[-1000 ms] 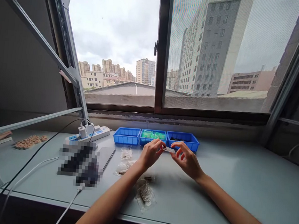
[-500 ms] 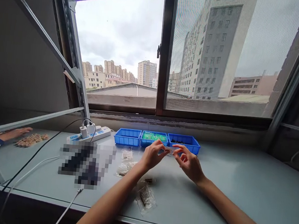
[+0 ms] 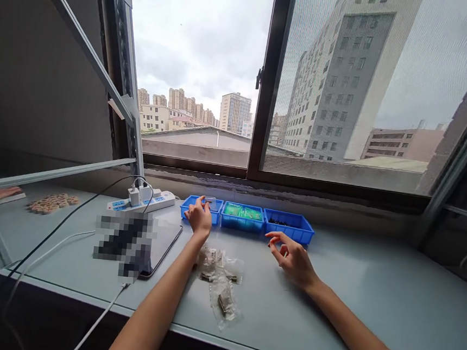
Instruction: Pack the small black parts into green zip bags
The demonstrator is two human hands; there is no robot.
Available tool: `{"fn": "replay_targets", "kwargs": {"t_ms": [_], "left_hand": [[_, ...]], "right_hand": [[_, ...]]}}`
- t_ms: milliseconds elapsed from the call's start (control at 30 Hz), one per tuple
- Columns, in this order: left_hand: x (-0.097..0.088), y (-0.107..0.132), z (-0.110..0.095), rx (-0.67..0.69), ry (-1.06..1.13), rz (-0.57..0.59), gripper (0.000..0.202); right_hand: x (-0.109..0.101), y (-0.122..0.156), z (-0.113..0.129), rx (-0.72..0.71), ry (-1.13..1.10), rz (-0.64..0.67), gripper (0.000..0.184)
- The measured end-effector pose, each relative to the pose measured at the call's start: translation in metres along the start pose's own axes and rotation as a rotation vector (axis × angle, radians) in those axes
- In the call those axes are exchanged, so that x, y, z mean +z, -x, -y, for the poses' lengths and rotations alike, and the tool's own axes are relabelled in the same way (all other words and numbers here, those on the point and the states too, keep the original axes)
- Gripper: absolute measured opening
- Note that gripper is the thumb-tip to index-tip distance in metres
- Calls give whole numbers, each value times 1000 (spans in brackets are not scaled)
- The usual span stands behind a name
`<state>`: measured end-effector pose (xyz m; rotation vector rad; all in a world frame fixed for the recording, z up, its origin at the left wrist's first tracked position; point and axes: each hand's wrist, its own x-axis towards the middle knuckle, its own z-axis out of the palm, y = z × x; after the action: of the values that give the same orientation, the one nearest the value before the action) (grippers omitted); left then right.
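My left hand (image 3: 200, 217) is over the left blue bin (image 3: 187, 214), its fingers pinched on a small clear plastic bag (image 3: 211, 201). What the bag contains is too small to make out. My right hand (image 3: 291, 259) hovers above the table in front of the right blue bin (image 3: 302, 233), fingers loosely curled and apart. A tiny dark spot shows at one of its fingertips, too small to identify. Small black pieces (image 3: 279, 222) lie in that bin, and green packets (image 3: 243, 212) fill the middle blue bin (image 3: 240, 224).
Several clear bags with metal-looking pieces (image 3: 224, 303) lie between my forearms. At the left are a dark tablet-like device (image 3: 165, 253), partly pixelated, a white power strip (image 3: 159, 204) and cables. Beyond the metal frame sit small wooden-looking pieces (image 3: 53, 203) and another person's hand (image 3: 5, 194).
My left hand has moved left with the clear bag, from between both hands to the left bin. My right hand has let go of it and sits slightly lower. The view has shifted slightly.
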<state>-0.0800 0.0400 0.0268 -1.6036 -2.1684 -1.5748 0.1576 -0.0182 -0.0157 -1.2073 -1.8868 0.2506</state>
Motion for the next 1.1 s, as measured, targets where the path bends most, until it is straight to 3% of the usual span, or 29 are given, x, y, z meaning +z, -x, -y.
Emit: {"fn": "replay_targets", "kwargs": {"t_ms": [133,533,767,1000,1100], "left_hand": [[0,-4,6,3,-46,-9,28],[6,-9,10,170,-130,128,27],[7,-10,9,170,-196,164,31],[-10,-4,-3,165,-289,110,30],[-18,3,-15,193,-451,189,28]], "right_hand": [[-1,0,0,-15,-6,38,23],[0,-1,-1,-27,22,99,24],[0,-1,-1,-38,33,116,22],[-1,0,0,-54,28,108,22],[-1,0,0,-64,27,109,22]]}}
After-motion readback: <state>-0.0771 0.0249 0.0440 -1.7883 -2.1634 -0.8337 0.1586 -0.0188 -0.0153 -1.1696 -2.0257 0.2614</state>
